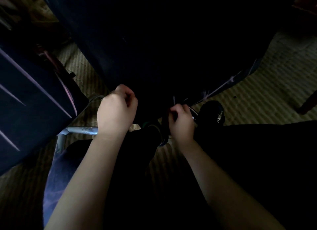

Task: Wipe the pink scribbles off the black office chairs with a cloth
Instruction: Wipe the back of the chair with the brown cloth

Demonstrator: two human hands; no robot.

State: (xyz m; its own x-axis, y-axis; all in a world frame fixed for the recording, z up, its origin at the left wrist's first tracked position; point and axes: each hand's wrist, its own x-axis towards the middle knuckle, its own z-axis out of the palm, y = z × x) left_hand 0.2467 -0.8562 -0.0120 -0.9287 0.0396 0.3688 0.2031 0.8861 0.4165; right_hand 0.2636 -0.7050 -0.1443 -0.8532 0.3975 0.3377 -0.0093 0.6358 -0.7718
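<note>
Pink scribbles (221, 87) streak the near edge of the black chair (171, 49) ahead; right hand (182, 121) curls there, perhaps pinching a dark cloth, too dim to tell; left hand (116, 109), a loose fist, steadies the edge; press firmly along each line; second chair (25, 92) left also marked

A large chair (163, 40) filled the middle and top of the view, standing on the floor (274, 95). A second chair (30, 95) stood to its left, close beside it, with a strip of floor between them. Both hands were at the near lower edge of the large chair: the left hand (116, 109) left of centre, the right hand (181, 121) just right of it, slightly apart. A metal bar (82, 130) lay left of the left wrist. The person's legs (137, 161) lay below the arms.
</note>
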